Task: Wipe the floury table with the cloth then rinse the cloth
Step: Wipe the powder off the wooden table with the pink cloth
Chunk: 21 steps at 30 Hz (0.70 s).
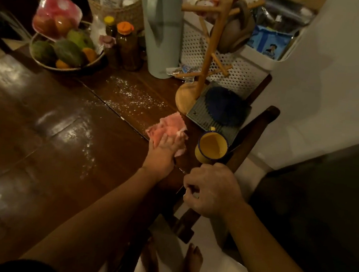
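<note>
Dark wooden table [43,127] carries scattered flour [134,98] beside a white wall [344,75].

Pink cloth [168,128] just left of yellow mug [212,147]; mug rim dark blue. Table [44,122] under mug is dark brown wood, with white flour [134,96] specks left of and beyond mug. Behind mug: grey ribbed mat [200,113], dark blue round pad [225,106] on it. Farther behind mug: white basket [241,74] with dot-hole pattern, pale green jug [163,24], orange-capped bottle [125,28].
</note>
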Each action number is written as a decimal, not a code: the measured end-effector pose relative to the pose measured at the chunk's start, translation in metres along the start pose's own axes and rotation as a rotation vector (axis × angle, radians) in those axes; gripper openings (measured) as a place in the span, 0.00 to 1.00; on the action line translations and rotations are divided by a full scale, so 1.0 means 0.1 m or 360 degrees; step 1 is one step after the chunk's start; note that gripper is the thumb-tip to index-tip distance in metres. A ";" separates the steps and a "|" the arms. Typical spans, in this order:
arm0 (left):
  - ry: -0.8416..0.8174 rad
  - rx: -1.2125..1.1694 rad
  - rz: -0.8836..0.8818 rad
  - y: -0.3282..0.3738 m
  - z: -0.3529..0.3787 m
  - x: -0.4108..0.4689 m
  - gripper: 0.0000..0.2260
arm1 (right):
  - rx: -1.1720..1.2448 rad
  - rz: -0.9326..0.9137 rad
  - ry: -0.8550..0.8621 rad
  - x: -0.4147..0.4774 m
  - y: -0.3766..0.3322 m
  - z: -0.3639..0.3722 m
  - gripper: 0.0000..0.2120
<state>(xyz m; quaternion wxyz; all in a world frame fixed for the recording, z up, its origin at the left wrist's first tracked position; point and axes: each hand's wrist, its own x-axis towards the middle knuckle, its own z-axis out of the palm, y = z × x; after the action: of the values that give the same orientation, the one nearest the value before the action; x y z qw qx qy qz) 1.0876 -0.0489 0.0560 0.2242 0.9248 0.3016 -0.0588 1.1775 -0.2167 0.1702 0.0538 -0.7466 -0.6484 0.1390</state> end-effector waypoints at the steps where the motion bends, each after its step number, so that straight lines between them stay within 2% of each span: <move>1: 0.0029 0.0031 0.0078 0.00 0.06 -0.07 0.32 | -0.0019 0.0005 -0.0002 0.00 0.00 0.00 0.11; 4: -0.0078 0.0187 0.0255 -0.06 0.26 -0.44 0.29 | 0.0019 0.0037 0.0033 -0.03 -0.03 0.01 0.08; 7: -0.0278 0.0328 0.0286 -0.06 0.35 -0.65 0.29 | 0.0071 0.0056 0.0038 -0.05 -0.03 0.01 0.07; 10: -0.0173 0.0338 0.0498 0.09 0.36 -0.53 0.32 | 0.0074 0.0078 0.0049 -0.05 -0.02 0.00 0.07; 12: -0.0238 0.0354 0.0573 0.16 0.39 -0.42 0.32 | 0.0047 0.0089 0.0029 -0.04 -0.03 0.01 0.09; 15: -0.0289 0.0438 0.0464 0.14 0.42 -0.43 0.29 | 0.0023 0.0102 -0.0023 -0.03 -0.05 -0.01 0.11; 19: -0.0107 0.0170 0.0163 -0.03 0.21 -0.57 0.26 | 0.0007 0.0115 -0.0052 -0.04 -0.08 0.00 0.13; 21: -0.0063 0.0174 0.0006 -0.15 0.07 -0.47 0.29 | 0.0008 0.0123 -0.0035 -0.03 -0.07 0.00 0.12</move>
<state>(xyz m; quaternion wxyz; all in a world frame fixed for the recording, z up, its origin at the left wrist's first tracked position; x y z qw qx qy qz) 1.0407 -0.0663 0.0559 0.1792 0.9350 0.2915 -0.0931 1.1701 -0.2182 0.1724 0.0431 -0.7694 -0.6192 0.1508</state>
